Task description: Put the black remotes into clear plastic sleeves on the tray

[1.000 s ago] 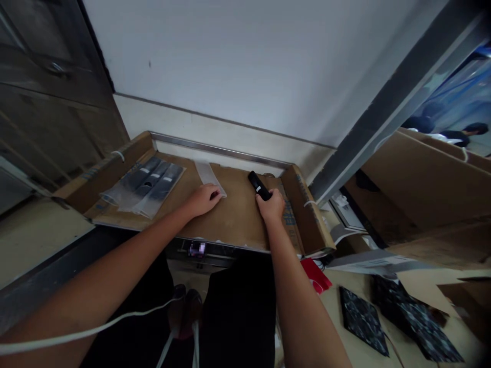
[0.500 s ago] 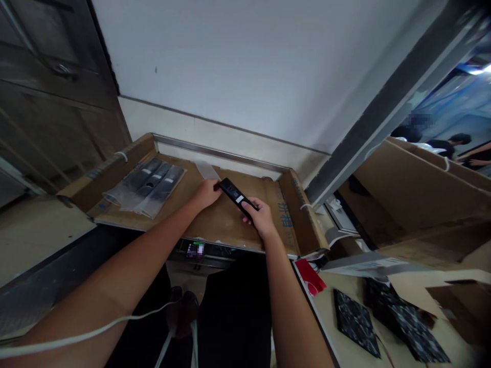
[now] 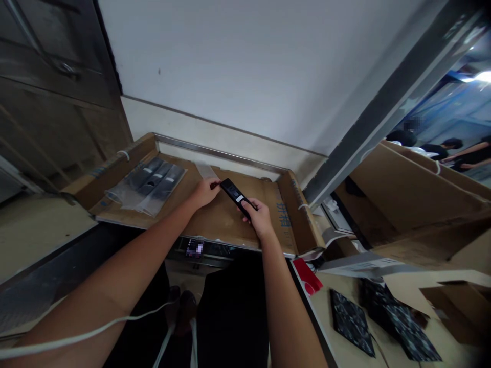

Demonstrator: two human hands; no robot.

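A slim black device with a white label lies slanted in my right hand, whose thumb presses on its near end. My left hand has its fingers pinched beside the device's far end, at the edge of an empty clear plastic sleeve. Several similar dark items in clear bags lie at the left on the cardboard-lined bench.
Raised cardboard walls edge the bench. At the lower right are a red packet and black patterned panels. A large cardboard box stands at the right, people beyond it. A white cable crosses my left forearm.
The view has shifted slightly. My left fingertips have moved a little at the device's far end; my right hand holds it as before.
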